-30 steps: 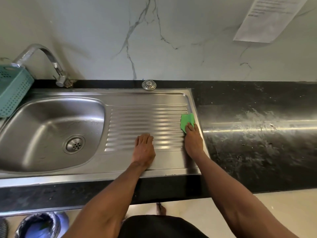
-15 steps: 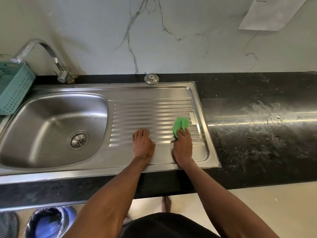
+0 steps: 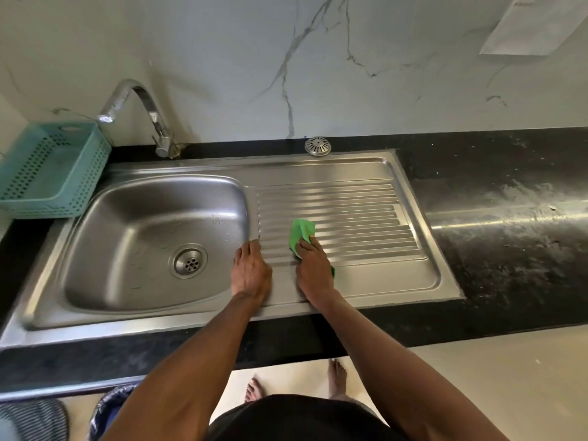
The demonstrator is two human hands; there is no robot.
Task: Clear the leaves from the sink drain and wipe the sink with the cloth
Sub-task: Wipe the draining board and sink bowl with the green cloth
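Right hand (image 3: 313,270) pressed down on a green cloth (image 3: 301,232) on the ribbed drainboard (image 3: 359,218), fingers bent over the cloth and pinning it to the steel; bunched cloth poking out past the fingertips toward 12 o'clock, a small corner showing at the wrist side around 4 o'clock. Left hand (image 3: 251,272) flat on the steel just at 9 o'clock of the right, fingers straight and together, holding nothing, fingertips at the strip between bowl and ribs. Hands near each other, not touching.

Sink bowl (image 3: 127,237) at 9 o'clock of the hands, with the drain (image 3: 188,261) in its floor looking bare metal. Tap (image 3: 143,113) at 11 o'clock, curving left over the back rim. Teal basket (image 3: 47,173) at the far 10 o'clock, beside the bowl's back left corner. Small round metal strainer cap (image 3: 317,145) at 12 o'clock, on the black counter (image 3: 509,233) just behind the sink's back edge. Sheet of paper (image 3: 537,23) on the marble wall at 1 o'clock. Bare feet (image 3: 337,377) on the pale floor at 6 o'clock.
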